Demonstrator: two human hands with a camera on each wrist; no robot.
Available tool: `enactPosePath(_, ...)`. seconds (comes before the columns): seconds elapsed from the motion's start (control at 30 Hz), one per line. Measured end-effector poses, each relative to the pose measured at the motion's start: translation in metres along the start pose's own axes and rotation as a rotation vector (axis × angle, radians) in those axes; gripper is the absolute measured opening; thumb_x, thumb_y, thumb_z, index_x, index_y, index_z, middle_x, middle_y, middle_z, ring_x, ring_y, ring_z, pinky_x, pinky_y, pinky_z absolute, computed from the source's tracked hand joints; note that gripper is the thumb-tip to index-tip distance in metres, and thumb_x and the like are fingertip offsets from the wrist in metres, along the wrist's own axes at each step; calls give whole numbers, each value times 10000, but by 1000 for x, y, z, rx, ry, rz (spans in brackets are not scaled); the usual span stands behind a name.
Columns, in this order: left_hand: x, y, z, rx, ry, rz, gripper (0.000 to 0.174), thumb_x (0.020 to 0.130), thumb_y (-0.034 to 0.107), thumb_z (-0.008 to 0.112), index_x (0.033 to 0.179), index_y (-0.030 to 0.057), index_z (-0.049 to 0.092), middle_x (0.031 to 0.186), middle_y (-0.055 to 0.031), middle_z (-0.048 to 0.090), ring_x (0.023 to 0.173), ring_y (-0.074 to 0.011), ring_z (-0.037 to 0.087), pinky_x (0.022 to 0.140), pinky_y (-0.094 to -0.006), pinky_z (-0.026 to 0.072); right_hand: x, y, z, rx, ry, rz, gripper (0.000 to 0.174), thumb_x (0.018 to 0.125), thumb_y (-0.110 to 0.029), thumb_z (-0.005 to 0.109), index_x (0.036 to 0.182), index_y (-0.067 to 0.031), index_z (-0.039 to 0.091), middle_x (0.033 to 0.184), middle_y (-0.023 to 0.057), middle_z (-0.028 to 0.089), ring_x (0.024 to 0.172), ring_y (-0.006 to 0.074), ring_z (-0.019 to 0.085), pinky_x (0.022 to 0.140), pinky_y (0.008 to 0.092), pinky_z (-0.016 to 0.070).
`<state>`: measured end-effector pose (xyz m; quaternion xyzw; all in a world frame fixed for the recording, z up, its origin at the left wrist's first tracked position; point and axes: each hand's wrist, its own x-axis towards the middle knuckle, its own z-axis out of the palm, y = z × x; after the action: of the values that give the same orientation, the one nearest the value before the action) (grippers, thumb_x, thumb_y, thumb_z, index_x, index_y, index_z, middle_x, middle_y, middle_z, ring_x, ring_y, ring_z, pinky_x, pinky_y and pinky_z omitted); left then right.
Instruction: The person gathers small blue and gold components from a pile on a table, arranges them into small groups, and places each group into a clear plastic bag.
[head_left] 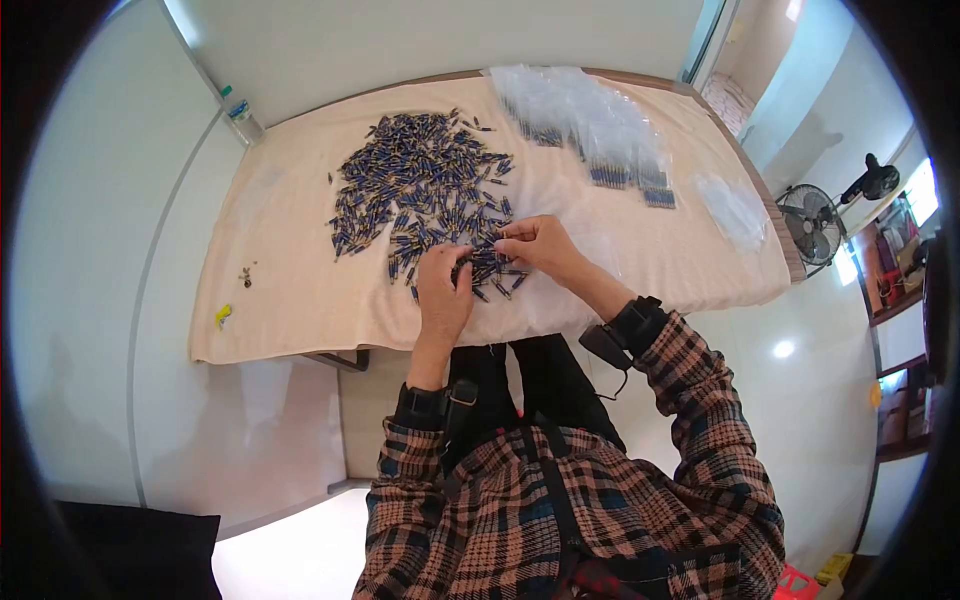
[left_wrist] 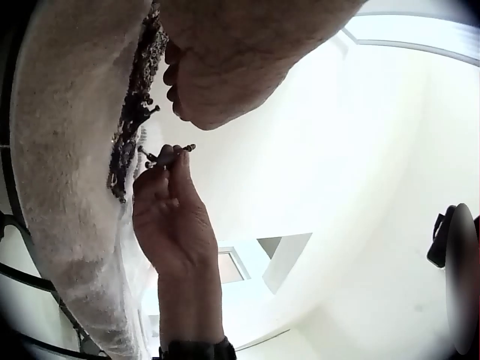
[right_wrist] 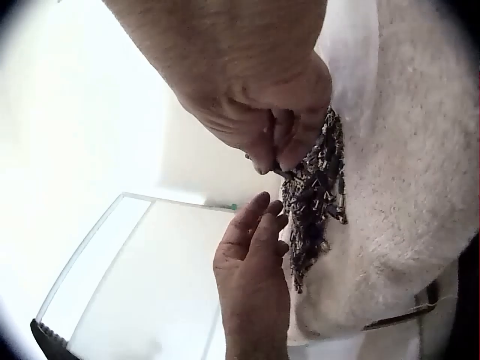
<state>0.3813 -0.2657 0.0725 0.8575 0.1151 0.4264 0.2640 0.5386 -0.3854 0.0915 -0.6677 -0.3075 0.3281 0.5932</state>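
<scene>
A large heap of small blue cylinders with brass-coloured ends [head_left: 425,175] spreads over a cloth-covered table. Just above its near edge, my right hand [head_left: 545,248] pinches one or more of these small cylinders [left_wrist: 169,157] between thumb and fingertips, clearest in the left wrist view. Close beside it, my left hand [head_left: 443,285] is lowered to the near part of the heap, its fingers bent and its thumb near dark pieces. In the right wrist view the left hand [right_wrist: 255,262] shows bent fingers; I cannot tell whether they grip anything.
Clear plastic bags [head_left: 580,110] with rows of the same cylinders lie at the back right. More clear plastic [head_left: 733,212] lies at the right edge. A yellow item [head_left: 223,316] and small brass-coloured bits [head_left: 247,275] sit at left. A bottle [head_left: 241,115] stands beyond the back left corner.
</scene>
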Motion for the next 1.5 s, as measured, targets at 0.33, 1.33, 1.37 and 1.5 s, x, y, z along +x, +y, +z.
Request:
enactPosePath(0.33,11,27,9,-689,-134,-494,201,902,54,569,1076,-33,621,868,-69,672,628,-126,607,554,-239,475,-7,-10,0,476,-114,72,195,833,-122,731,963,11,669,818,36,664,650,96,611,621,216,527)
enactPosePath(1.33,13,25,-7,-836,-513,-716,235,996,156,446,910,-23,573,797,-128,680,540,-161,659,353,-209,413,-19,-27,7,286,-73,-1,206,858,-156,705,970,17,690,741,17,639,618,64,565,514,192,461)
enactPosePath(1.37,12,25,-8,-833,-508,-718,241,1000,161,436,912,-22,565,796,-128,679,540,-163,659,353,-209,414,-19,-27,7,274,-63,0,206,860,-155,702,977,15,690,736,15,636,619,63,565,514,192,464)
enactPosePath(1.5,9,22,-7,-891,-474,-748,238,1003,162,428,937,-24,560,802,-126,678,550,-170,664,353,-212,420,-20,-26,7,280,-44,2,202,867,-143,688,996,12,689,727,11,633,615,60,565,514,193,475)
